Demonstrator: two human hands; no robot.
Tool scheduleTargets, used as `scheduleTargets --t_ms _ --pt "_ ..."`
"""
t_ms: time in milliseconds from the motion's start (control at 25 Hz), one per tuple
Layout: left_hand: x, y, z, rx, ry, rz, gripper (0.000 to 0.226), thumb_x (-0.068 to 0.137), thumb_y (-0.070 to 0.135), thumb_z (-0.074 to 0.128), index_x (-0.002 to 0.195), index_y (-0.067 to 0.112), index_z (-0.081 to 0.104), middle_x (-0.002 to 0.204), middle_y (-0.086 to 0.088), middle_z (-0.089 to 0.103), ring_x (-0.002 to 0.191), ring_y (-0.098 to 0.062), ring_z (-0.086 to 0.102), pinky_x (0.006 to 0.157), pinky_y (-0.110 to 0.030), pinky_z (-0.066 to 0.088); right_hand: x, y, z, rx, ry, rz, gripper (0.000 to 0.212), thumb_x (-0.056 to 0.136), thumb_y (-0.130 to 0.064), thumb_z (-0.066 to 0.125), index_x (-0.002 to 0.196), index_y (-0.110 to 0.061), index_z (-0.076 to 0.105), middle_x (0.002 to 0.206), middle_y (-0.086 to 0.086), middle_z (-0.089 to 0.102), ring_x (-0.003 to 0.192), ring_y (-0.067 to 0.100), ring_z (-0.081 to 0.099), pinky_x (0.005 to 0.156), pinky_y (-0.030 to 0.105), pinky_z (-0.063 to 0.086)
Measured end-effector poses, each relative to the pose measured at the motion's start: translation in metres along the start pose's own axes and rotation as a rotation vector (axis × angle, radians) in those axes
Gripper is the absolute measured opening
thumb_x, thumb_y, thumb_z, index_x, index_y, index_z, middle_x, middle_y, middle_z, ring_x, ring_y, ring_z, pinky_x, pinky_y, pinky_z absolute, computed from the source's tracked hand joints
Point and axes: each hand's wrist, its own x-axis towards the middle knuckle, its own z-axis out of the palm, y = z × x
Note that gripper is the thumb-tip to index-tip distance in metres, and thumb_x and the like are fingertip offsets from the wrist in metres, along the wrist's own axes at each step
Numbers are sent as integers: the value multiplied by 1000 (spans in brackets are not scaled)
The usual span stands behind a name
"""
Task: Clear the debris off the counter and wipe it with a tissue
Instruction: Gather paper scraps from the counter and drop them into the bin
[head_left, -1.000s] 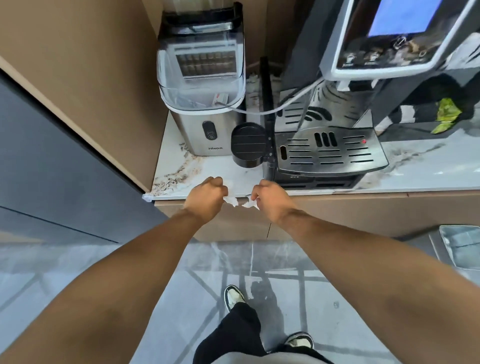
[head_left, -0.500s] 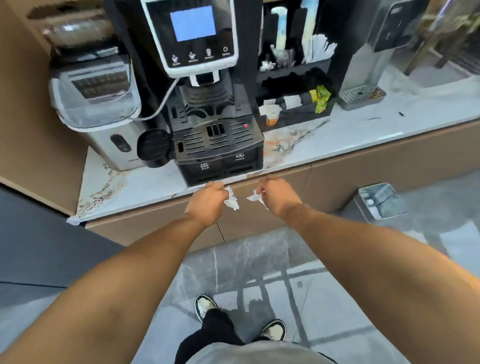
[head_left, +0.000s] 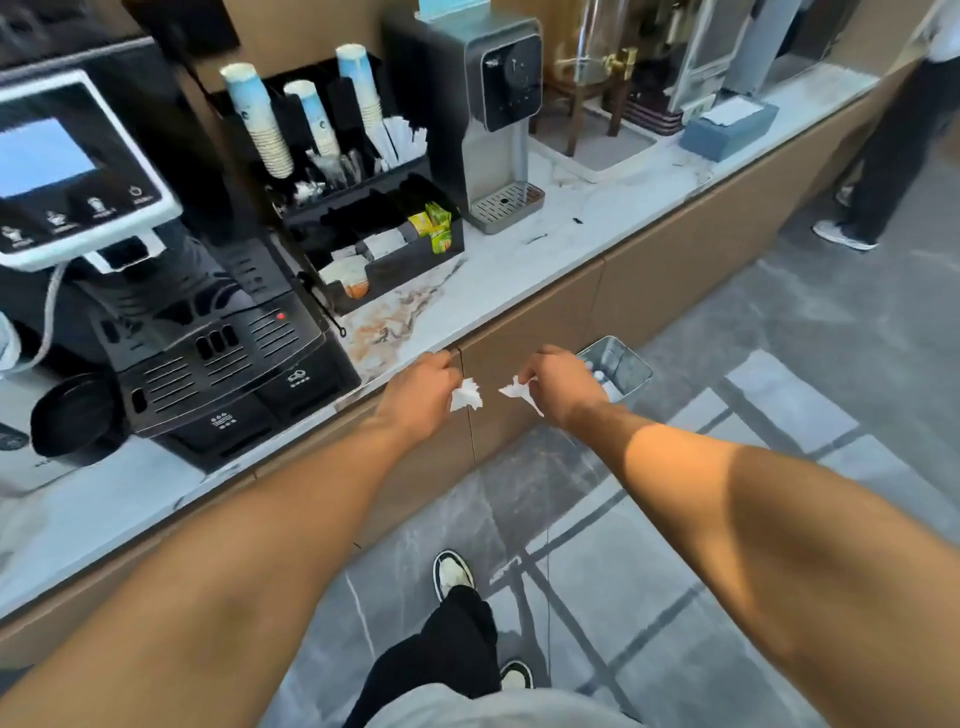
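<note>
Both forearms are stretched forward. The counter (head_left: 519, 260) edge lies just beyond the left hand (head_left: 418, 397); open floor (head_left: 701, 545) is below. A tissue piece (head_left: 466, 396) is pinched in it, another scrap (head_left: 515, 388) in the right hand (head_left: 561, 387).

Both bare forearms reach forward from the near edge and converge toward the middle. The left hand (head_left: 418, 392) is curled, knuckles up, its grip pinched closed on a white scrap. The right hand (head_left: 561, 387), just beside it and apart, is also curled, its grip pinched closed on another scrap.
</note>
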Motion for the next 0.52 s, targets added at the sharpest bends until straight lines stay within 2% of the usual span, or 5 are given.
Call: scheduleTargets --t_ms 200,320,520 --pt "76 43 8 -33 3 132 28 86 -4 52 105 6 70 99 -10 58 98 -32 56 67 -43 53 5 71 -24 49 60 168 29 88 3 53 104 -14 70 115 7 60 105 27 59 85 32 48" --pt "121 63 15 -33 3 196 26 88 -3 53 105 5 71 99 -11 58 97 -30 56 67 -41 52 21 108 -37 70 84 238 30 86 4 52 100 -15 71 114 5 61 104 26 60 79 27 46" --pt "222 92 34 -68 -28 251 27 92 0 54 113 7 70 106 -10 60 101 -29 57 80 -41 53 63 184 -61 75 84 347 30 86 2 52 100 -17 70 108 5 58 98 28 60 81 31 50"
